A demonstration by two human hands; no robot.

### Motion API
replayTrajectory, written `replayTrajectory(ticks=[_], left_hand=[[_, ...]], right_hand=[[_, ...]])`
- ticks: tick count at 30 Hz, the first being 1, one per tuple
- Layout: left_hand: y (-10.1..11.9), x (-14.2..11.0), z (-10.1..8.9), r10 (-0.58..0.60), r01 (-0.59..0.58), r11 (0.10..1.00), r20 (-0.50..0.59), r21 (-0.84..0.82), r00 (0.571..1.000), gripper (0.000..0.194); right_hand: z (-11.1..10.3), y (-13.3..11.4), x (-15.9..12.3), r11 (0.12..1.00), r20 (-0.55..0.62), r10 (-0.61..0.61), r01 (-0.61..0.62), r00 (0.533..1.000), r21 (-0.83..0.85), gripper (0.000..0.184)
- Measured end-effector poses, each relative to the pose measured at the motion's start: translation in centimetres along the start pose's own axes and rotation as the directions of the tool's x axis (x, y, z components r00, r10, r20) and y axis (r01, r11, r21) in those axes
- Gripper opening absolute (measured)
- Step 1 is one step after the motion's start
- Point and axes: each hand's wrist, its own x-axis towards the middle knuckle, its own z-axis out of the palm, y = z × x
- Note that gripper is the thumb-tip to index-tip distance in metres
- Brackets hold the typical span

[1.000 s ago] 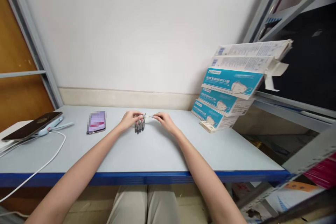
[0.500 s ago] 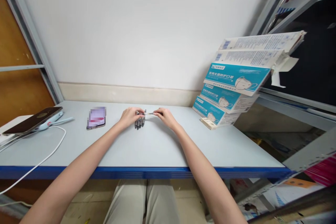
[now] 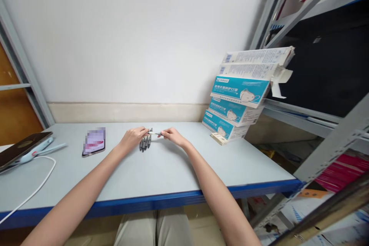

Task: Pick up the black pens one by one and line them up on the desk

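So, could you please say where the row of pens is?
In the head view, the row of pens appears left of centre on the table, just below the pen held between the left hand and the right hand.

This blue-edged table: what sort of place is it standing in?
Perhaps a storeroom or small workroom. Metal shelving loaded with goods stands at the right, mask boxes are stacked on the table, and a phone lies there too.

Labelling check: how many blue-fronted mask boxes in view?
3, stacked at the right: upper blue-fronted box, middle blue-fronted box, lower blue-fronted box. Others may be hidden behind.
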Motion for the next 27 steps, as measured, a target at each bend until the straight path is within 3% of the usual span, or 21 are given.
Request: replayTrajectory(ticks=[3,7,12,14,16,20,24,27], left_hand=[[0.1,-0.1,-0.3,0.028,-0.03,0.996,0.02,0.088,0.999,0.03],[0.0,-0.1,-0.3,0.032,-0.031,0.992,0.0,0.121,0.999,0.028],[0.2,0.0,-0.8,-0.078,0.075,0.997,-0.079,-0.035,0.994,0.033],[0.1,0.2,-1.0,-0.183,0.179,0.966,-0.005,-0.188,0.983,0.042],[-0.3,0.5,-1.1,-0.232,0.269,0.892,0.143,-0.362,0.962,0.05],[-0.9,0.7,-1.0,-0.113,0.342,0.728,0.389,-0.593,0.914,0.048],[-1.0,0.7,-1.1,-0.062,0.342,0.7,0.424,-0.627,0.904,0.042],[-1.1,0.7,-1.3,-0.078,0.281,0.769,0.353,-0.574,0.933,0.038]], right_hand=[[0.2,-0.1,0.0,0.994,0.067,0.06,-0.066,0.996,0.087,0.04],[0.6,-0.4,0.1,0.999,0.009,0.027,-0.027,1.0,-0.043,0.034],[0.5,-0.9,0.0,0.992,-0.033,-0.047,0.043,0.998,-0.116,0.034],[0.3,-1.1,-0.1,0.981,-0.055,-0.107,0.096,0.993,-0.166,0.029],[0.3,-1.2,-0.3,0.958,-0.04,-0.187,0.173,0.981,-0.229,0.026],[0.5,-1.4,-0.6,0.894,0.032,-0.234,0.228,0.972,-0.386,0.027],[0.5,-1.8,-0.8,0.87,0.061,-0.239,0.241,0.969,-0.431,0.028],[0.2,-2.0,-0.9,0.871,0.064,-0.24,0.244,0.969,-0.426,0.03]])
